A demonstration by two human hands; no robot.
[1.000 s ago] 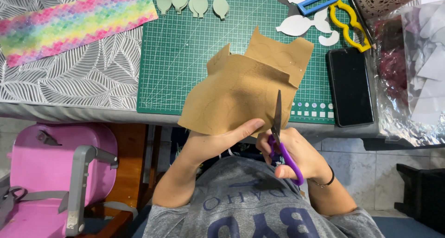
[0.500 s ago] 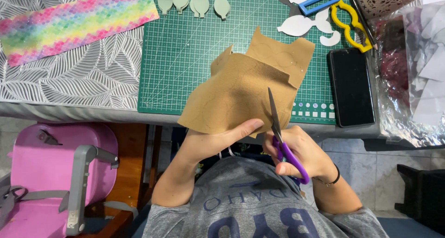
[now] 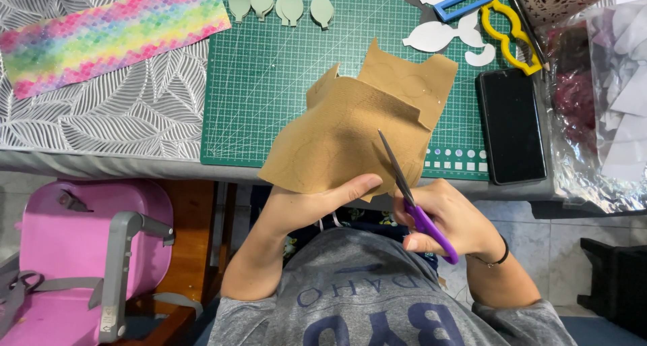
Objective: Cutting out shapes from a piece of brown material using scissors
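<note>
Head view showed the person's left hand (image 3: 306, 201) gripping the near edge of a tan sheet of material (image 3: 350, 137), thumb on top and fingers hidden beneath, holding it up just above the near edge of the green cutting mat (image 3: 269, 83). The right hand (image 3: 451, 218) was closed through the purple handles of a pair of scissors (image 3: 411, 194), whose blades, parted only narrowly, reached up into the sheet from its near right side. Faint traced outlines showed on the tan surface, and the far edge already looked ragged and notched, with a flap folded over near the top right; I judged that some pieces had been cut from it and that the cut in hand was partway along one outline, though how much of the curve was severed could not be told. Finished work seemed to lie at the far edge of the mat: a row of pale green cut shapes (image 3: 283, 2) and some white cut shapes (image 3: 445, 32) beside a blue frame template (image 3: 463, 2) and a yellow template (image 3: 512, 32). A rainbow-patterned strip (image 3: 114, 36) on the counter (image 3: 101, 123) looked whole, so probably uncut. A black phone (image 3: 511, 125) lay just right of the mat.
</note>
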